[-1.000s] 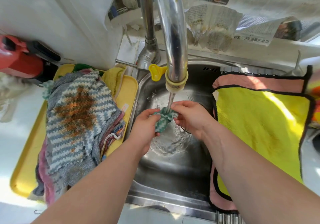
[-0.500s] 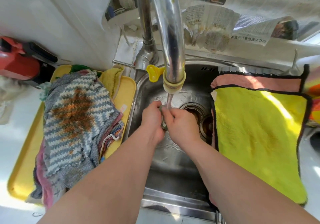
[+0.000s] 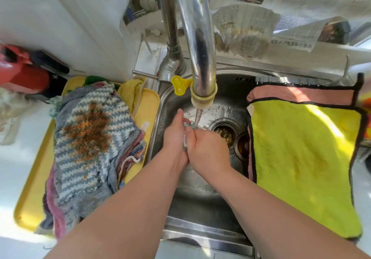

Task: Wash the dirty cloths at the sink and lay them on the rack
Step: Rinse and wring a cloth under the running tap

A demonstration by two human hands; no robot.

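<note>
- left hand [image 3: 174, 138] and right hand [image 3: 207, 151] are clamped together on a small cloth [image 3: 185, 141] over the sink [image 3: 200, 236], under the faucet [image 3: 201, 58]; they hide most of it.
- left of the sink: stained striped cloth [image 3: 88, 138] heaped on a yellow tray [image 3: 30, 208].
- right of the sink: yellow cloth [image 3: 301, 158] spread flat.

We note a glossy metal faucet [image 3: 197, 44] and sink [image 3: 202, 214], a smooth matt plastic tray [image 3: 30, 204], a nubby knit striped cloth [image 3: 88, 138], and a plush yellow microfibre cloth [image 3: 305, 162].

Bright sunlight from the right; wide-angle edges bend, slightly blurred.
</note>
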